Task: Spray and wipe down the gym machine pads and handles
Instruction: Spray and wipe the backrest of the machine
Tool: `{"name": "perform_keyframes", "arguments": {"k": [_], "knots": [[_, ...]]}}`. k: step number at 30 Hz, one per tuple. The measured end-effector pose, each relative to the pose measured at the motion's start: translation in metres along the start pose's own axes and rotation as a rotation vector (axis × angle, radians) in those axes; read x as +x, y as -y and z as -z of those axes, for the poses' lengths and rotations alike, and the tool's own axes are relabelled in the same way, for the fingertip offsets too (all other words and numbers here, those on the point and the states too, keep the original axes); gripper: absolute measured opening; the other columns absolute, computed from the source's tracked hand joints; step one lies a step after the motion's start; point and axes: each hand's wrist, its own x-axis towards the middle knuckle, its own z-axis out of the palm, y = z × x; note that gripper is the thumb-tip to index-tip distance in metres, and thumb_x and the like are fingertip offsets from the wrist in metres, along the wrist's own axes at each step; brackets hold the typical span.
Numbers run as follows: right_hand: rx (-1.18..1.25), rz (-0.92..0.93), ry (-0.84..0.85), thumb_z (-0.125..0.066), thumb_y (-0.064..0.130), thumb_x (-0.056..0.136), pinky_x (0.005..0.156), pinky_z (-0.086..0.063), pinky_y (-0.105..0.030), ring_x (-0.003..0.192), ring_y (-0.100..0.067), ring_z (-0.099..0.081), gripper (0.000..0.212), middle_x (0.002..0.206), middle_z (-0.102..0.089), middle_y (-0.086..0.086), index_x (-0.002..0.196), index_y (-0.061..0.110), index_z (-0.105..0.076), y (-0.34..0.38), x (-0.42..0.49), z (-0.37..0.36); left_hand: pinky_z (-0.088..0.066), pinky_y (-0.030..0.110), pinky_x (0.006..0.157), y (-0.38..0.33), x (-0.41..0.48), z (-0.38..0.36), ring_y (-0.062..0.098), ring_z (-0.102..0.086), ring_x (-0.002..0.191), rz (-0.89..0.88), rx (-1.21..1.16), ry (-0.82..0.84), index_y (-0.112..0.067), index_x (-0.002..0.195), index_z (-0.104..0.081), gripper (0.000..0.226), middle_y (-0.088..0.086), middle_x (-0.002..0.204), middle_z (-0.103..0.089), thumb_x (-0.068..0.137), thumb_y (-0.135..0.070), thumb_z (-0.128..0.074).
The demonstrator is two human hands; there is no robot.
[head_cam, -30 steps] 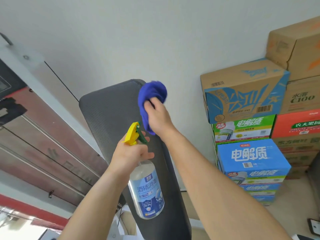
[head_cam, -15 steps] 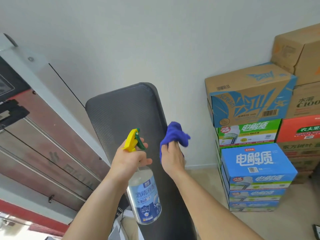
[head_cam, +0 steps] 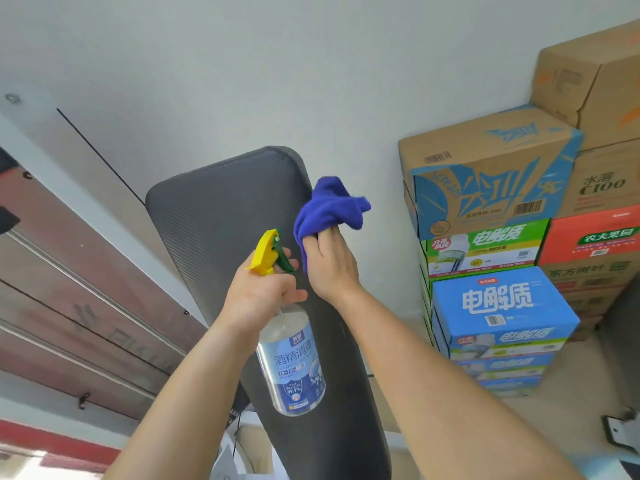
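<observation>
Head camera, looking forward and down: a person's two bare forearms are reaching toward a long, dark grey, ribbed gym machine pad [head_cam: 221,216]. The pad is running from the bottom of the frame up toward a pale wall [head_cam: 277,64].

The left hand [head_cam: 258,296] is gripping the neck of a clear spray bottle [head_cam: 292,362] with a blue label. Its fingers are curling round the neck just under the yellow and green trigger head. The bottle is hanging in front of the pad's lower half.

The right hand [head_cam: 330,268] is clutching a bunched blue cloth [head_cam: 329,206], fingers curling into it, at the right edge of the pad's upper half. Whether the cloth is pressing on the pad or sitting just off it is hard to tell.

Stacked cardboard boxes [head_cam: 491,188] of drinks are standing to the right, near the wall.

Judging by this, the person is doing the wiping step, working on the pad's right side. The next move is probably calling for firm contact while drawing the cloth along that edge. After that, the left part of the face is waiting to be covered, with the bottle held out of the way. No handles are showing in this view.
</observation>
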Motion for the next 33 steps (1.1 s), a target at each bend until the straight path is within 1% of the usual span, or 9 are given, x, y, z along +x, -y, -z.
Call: {"name": "perform_keyframes", "arguments": {"k": [6, 9, 13, 16, 21, 24, 26, 31, 33], "knots": [[-0.180, -0.345, 0.151, -0.028, 0.040, 0.104, 0.089, -0.041, -0.035, 0.117, -0.033, -0.058, 0.048, 0.128, -0.061, -0.013, 0.122, 0.009, -0.059, -0.108, -0.118, -0.030, -0.052, 0.018, 0.049, 0.062, -0.001, -0.009, 0.035, -0.065, 0.088, 0.112, 0.077, 0.043, -0.011, 0.106, -0.063, 0.045, 0.015, 0.116, -0.066, 0.079, 0.023, -0.050], [-0.164, -0.574, 0.182, -0.040, 0.020, 0.108, 0.084, -0.042, -0.026, 0.110, -0.026, -0.064, 0.021, 0.118, -0.065, -0.009, 0.110, 0.012, -0.059, -0.144, -0.154, -0.036, -0.051, 0.019, 0.048, 0.091, -0.003, -0.019, 0.031, -0.068, 0.078, 0.153, 0.127, 0.070, -0.010, 0.110, -0.061, 0.046, 0.014, 0.115, -0.066, 0.078, 0.022, -0.052], [0.223, -0.890, -0.110, -0.041, 0.015, 0.110, 0.073, -0.047, -0.012, 0.094, -0.023, -0.061, 0.020, 0.104, -0.061, -0.007, 0.114, 0.005, -0.058, -0.151, -0.167, -0.020, -0.053, 0.020, 0.051, 0.121, -0.011, -0.033, 0.037, -0.068, 0.093, 0.224, 0.143, 0.104, -0.011, 0.111, -0.061, 0.046, 0.017, 0.120, -0.066, 0.077, 0.020, -0.055], [0.318, -0.967, -0.331, -0.041, 0.017, 0.109, 0.089, -0.045, -0.034, 0.105, -0.032, -0.062, 0.021, 0.114, -0.066, -0.012, 0.112, 0.010, -0.060, -0.149, -0.172, -0.014, -0.053, 0.020, 0.054, 0.139, -0.020, -0.043, 0.037, -0.070, 0.096, 0.275, 0.166, 0.154, -0.012, 0.114, -0.061, 0.047, 0.015, 0.119, -0.066, 0.077, 0.018, -0.058], [0.372, -0.976, -0.432, -0.043, 0.014, 0.107, 0.083, -0.040, -0.035, 0.088, -0.025, -0.059, 0.016, 0.104, -0.063, -0.008, 0.111, 0.013, -0.058, -0.143, -0.180, 0.008, -0.056, 0.025, 0.058, 0.157, -0.026, -0.053, 0.034, -0.070, 0.092, 0.310, 0.233, 0.172, -0.011, 0.111, -0.062, 0.044, 0.013, 0.111, -0.067, 0.075, 0.014, -0.060], [0.341, -0.933, -0.410, -0.044, 0.012, 0.106, 0.085, -0.044, -0.039, 0.095, -0.030, -0.062, 0.016, 0.099, -0.064, -0.008, 0.098, 0.015, -0.058, -0.146, -0.182, 0.012, -0.062, 0.040, 0.075, 0.167, -0.026, -0.053, 0.027, -0.067, 0.083, 0.325, 0.268, 0.166, -0.008, 0.108, -0.063, 0.040, 0.016, 0.106, -0.067, 0.074, 0.012, -0.062], [0.387, -0.850, -0.356, -0.047, 0.010, 0.105, 0.090, -0.048, -0.041, 0.095, -0.028, -0.061, 0.021, 0.094, -0.063, -0.004, 0.090, 0.019, -0.058, -0.140, -0.176, 0.011, -0.060, 0.034, 0.067, 0.170, -0.028, -0.050, 0.028, -0.069, 0.086, 0.326, 0.261, 0.163, -0.010, 0.110, -0.063, 0.042, 0.013, 0.106, -0.067, 0.074, 0.011, -0.064], [0.426, -0.563, -0.087, -0.049, 0.020, 0.107, 0.106, -0.043, -0.039, 0.113, -0.021, -0.056, 0.029, 0.119, -0.061, -0.001, 0.133, 0.017, -0.062, -0.104, -0.127, -0.012, -0.056, 0.024, 0.054, 0.170, -0.035, -0.029, 0.032, -0.069, 0.091, 0.290, 0.169, 0.123, -0.007, 0.113, -0.062, 0.048, 0.011, 0.108, -0.065, 0.069, 0.012, -0.061], [0.410, -0.413, -0.065, -0.049, 0.017, 0.107, 0.099, -0.039, -0.028, 0.113, -0.012, -0.053, 0.036, 0.125, -0.062, 0.004, 0.140, 0.018, -0.059, -0.094, -0.110, -0.022, -0.050, 0.019, 0.047, 0.171, -0.035, -0.019, 0.039, -0.071, 0.093, 0.282, 0.182, 0.102, -0.007, 0.111, -0.062, 0.047, 0.009, 0.107, -0.066, 0.066, 0.009, -0.061]]}}
